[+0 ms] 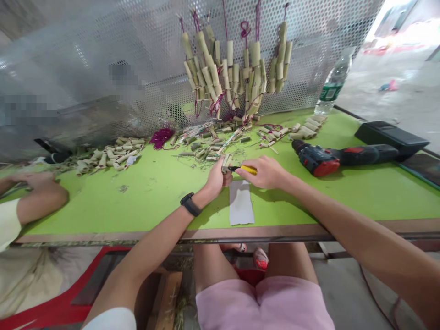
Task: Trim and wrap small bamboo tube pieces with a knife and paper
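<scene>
At the far left, another person's hands (37, 178) are over the counter (137, 208). Its top is smooth and green, and a brown strip runs along its front edge. Next, near the back, is a heap of short, round bamboo tubes (106, 156). A wide stretch of green lies between the heap and the black watch (190, 204). A fluffy bundle of purple string (161, 137) lies by the metal screen (144, 101), which is full of tiny holes. More bamboo tubes hang there on strings.

In the middle, the left hand's (217, 178) grip is wrapped around a small bamboo piece (227, 161), held above the counter. The right hand's (264, 172) grip is tight on a yellow and black knife (248, 170), its dark end at the bamboo. Flat white paper (241, 204) with a rough bottom edge lies below, just short of the front edge.

Farther right, a hard plastic drill (316, 159) lies on its side. A see-through bottle (332, 85) stands near the back corner.
</scene>
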{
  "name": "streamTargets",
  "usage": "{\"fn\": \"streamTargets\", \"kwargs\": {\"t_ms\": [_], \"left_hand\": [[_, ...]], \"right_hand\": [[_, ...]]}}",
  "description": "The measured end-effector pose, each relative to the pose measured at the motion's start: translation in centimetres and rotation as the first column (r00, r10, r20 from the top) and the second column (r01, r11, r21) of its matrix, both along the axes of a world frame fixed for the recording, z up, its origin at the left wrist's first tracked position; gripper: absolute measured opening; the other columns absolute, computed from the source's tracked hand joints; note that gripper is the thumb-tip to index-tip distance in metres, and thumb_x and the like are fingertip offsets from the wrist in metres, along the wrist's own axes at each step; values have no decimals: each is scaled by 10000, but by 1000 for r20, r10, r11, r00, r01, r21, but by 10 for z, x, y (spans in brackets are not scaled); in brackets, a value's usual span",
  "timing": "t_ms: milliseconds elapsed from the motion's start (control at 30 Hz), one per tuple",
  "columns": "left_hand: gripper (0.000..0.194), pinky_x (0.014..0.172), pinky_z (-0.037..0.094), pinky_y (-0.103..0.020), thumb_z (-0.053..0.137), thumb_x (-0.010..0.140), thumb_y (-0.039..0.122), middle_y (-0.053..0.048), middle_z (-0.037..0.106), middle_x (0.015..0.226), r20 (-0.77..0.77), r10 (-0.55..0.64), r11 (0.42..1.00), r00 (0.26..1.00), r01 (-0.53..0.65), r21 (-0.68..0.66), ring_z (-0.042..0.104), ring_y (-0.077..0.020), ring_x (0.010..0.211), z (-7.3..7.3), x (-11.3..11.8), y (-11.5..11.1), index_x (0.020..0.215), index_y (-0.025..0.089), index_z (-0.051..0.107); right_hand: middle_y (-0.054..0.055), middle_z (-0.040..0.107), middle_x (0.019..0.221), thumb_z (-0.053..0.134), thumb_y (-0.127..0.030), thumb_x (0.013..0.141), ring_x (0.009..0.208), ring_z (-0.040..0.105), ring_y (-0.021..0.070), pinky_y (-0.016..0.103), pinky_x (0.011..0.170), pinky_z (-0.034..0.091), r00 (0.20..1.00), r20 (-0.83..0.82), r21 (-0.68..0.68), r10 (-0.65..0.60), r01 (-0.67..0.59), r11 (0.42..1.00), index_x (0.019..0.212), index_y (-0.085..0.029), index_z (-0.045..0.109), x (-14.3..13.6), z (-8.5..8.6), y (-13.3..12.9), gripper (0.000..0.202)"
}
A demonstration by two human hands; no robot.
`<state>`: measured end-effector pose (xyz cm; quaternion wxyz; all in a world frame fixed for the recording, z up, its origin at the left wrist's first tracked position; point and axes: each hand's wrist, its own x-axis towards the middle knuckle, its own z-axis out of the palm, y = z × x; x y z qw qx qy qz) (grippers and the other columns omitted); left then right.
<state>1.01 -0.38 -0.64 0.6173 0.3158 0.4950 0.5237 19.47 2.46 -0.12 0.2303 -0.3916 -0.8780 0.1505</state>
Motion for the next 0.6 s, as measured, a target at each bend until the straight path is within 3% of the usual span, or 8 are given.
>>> {"fn": "streamTargets", "kwargs": {"t_ms": [233,400,500,600], "left_hand": [[616,393,134,-185,373,1187,477,102,213,475,-54,-33,999,998,33,0,163,-60,370,-4,1,0,632,214,421],[612,411,114,-225,342,1189,482,96,188,502,-125,-10,999,992,14,38,150,-71,389,-6,-2,1,637,225,402],[630,418,139,-248,348,1182,546,87,187,512,-168,-70,992,983,87,97,159,-79,397,-11,-3,-1,636,233,389],[668,420,161,-260,388,1150,659,82,193,521,-207,-111,977,972,145,156,169,-81,403,-16,-2,-2,632,238,389]], "right_hand": [[45,580,638,447,-640,1068,576,432,174,348,639,271,987,51,37,-152,150,988,778,-210,664,8,2,9,562],[80,612,681,427,-660,1078,616,510,226,367,642,325,964,83,109,-252,242,964,935,-208,747,5,0,11,572],[76,578,645,430,-655,1088,581,512,234,380,623,362,921,34,55,-388,386,921,954,-200,723,13,1,19,558],[66,563,650,495,-667,1071,587,499,217,377,624,360,869,-78,52,-489,493,868,845,-214,663,22,5,26,533]]}}
